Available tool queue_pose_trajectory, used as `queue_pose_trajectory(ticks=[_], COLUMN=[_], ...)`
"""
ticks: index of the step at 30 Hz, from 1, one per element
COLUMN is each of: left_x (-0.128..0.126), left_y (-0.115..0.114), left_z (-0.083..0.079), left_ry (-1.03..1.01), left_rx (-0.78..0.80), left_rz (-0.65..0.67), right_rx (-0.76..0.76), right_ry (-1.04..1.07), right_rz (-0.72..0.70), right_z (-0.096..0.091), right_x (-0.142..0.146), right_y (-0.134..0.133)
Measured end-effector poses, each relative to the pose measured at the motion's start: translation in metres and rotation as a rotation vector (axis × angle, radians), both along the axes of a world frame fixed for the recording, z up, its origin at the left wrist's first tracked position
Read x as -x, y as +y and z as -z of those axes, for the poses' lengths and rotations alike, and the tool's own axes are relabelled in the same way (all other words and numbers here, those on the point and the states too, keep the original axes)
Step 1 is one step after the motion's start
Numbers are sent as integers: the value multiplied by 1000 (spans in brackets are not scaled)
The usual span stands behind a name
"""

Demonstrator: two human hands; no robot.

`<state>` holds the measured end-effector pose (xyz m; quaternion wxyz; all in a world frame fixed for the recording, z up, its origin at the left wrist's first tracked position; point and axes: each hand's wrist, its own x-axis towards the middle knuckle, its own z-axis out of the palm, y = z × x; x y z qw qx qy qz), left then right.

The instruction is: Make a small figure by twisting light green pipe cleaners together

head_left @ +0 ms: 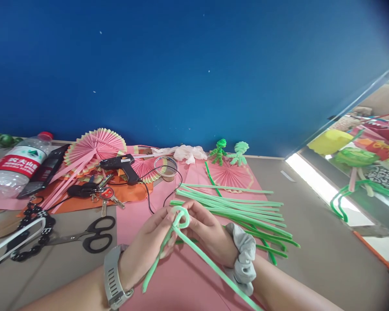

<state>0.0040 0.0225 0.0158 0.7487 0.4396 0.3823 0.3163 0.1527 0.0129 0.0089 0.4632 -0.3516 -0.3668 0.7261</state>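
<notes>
A light green pipe cleaner [210,262] is bent into a small loop at its top, and two long ends trail down from the twist. My left hand [154,235] pinches it at the left of the loop, fingers closed. From the other side my right hand [204,226] has its thumb and fingers closed at the loop's right edge. Just behind my right hand lies a bundle of light and darker green pipe cleaners [246,207] on pink paper [139,224]. Two small green pipe-cleaner figures [218,152] stand against the blue panel.
Scissors [97,235], keys [106,194] and a black bead string [35,248] lie to the left. Farther back are a glue gun [123,166] with its cord, pink paper fans [95,149] and a plastic bottle [21,162]. A blue panel [194,77] closes off the back.
</notes>
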Motion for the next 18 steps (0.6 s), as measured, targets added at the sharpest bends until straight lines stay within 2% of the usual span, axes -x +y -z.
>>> queue_pose_trajectory(ticks=[7, 13, 18], left_x=[-2, -2, -2], left_y=[-2, -2, -2], left_z=[-4, -4, -5], left_ry=[7, 49, 7], left_rx=[-15, -13, -33], left_rz=[-26, 16, 1], right_rx=[-26, -5, -20], right_ry=[54, -12, -2], right_rz=[21, 31, 44], right_z=[7, -3, 1], right_x=[2, 2, 0], right_y=[3, -1, 3])
